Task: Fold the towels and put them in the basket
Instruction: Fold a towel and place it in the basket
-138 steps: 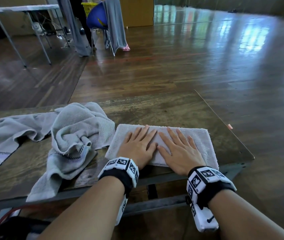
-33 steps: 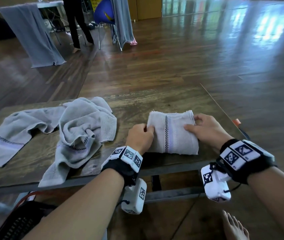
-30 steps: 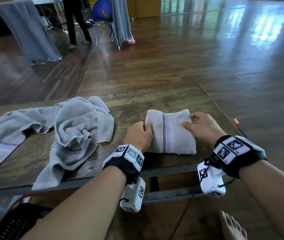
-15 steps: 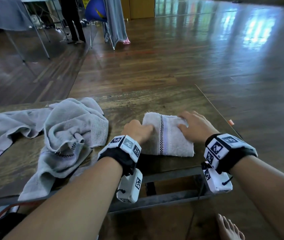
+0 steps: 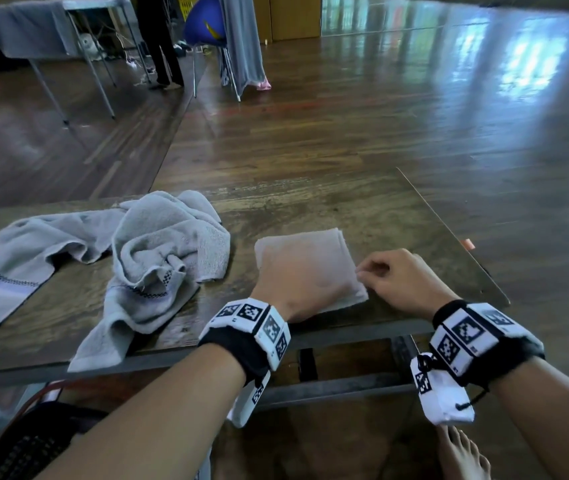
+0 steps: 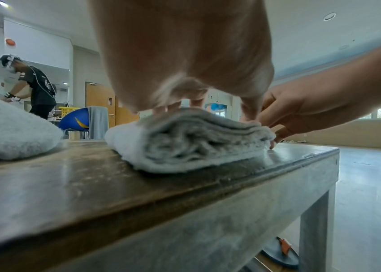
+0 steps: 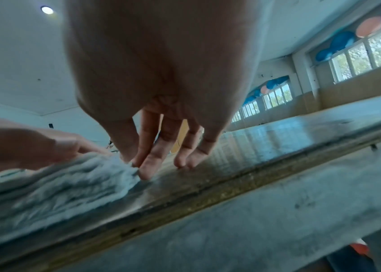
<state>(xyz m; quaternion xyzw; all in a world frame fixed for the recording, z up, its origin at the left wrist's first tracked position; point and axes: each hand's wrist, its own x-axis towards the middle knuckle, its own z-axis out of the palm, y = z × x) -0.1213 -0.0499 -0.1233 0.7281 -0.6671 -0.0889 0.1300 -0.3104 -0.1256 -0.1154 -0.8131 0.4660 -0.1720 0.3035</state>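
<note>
A grey folded towel (image 5: 314, 244) lies as a thick square near the front edge of the wooden table (image 5: 345, 202). My left hand (image 5: 302, 280), blurred by motion, lies flat on top of it with its fingers stretched out. My right hand (image 5: 393, 282) is at the towel's right edge with curled fingers, and thumb and forefinger pinch the edge (image 7: 131, 167). The left wrist view shows the towel's stacked layers (image 6: 185, 145) under my fingers. A crumpled grey towel (image 5: 158, 265) and a spread-out striped towel (image 5: 16, 261) lie to the left. Part of a black basket (image 5: 23, 452) shows under the table at the lower left.
My bare foot (image 5: 463, 455) is on the floor below the table's right end. Far back stand a person (image 5: 161, 39), a blue chair (image 5: 206, 22) draped with a towel, and a folding table (image 5: 33, 29). Wooden floor lies beyond the table.
The towel has been folded over once more, so its checked stripe no longer shows. My left hand went from gripping the left edge to lying flat on top. My right hand slid to the right edge.
</note>
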